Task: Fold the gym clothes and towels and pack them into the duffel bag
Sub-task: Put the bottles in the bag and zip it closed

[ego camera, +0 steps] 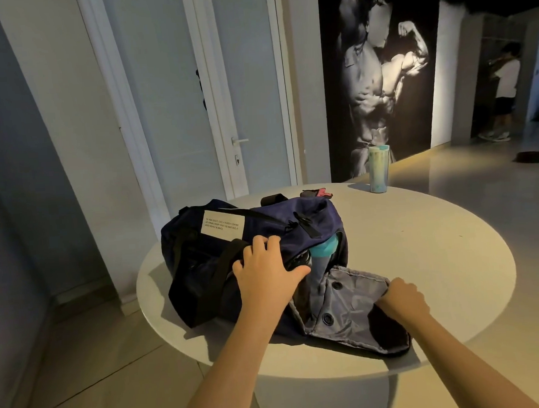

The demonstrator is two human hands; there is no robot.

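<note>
A navy duffel bag with black straps and a white label lies on a round white table. Its end compartment is unzipped, and the grey-lined flap lies folded down on the table. A teal and grey item shows inside the opening. My left hand grips the bag's edge at the top of the opening, thumb toward the inside. My right hand pinches the far edge of the flap, fingers curled over it.
A teal-lidded tumbler stands at the table's far edge. Small dark and pink items lie behind the bag. White doors stand behind on the left, a large wall poster at the back. A person stands far right.
</note>
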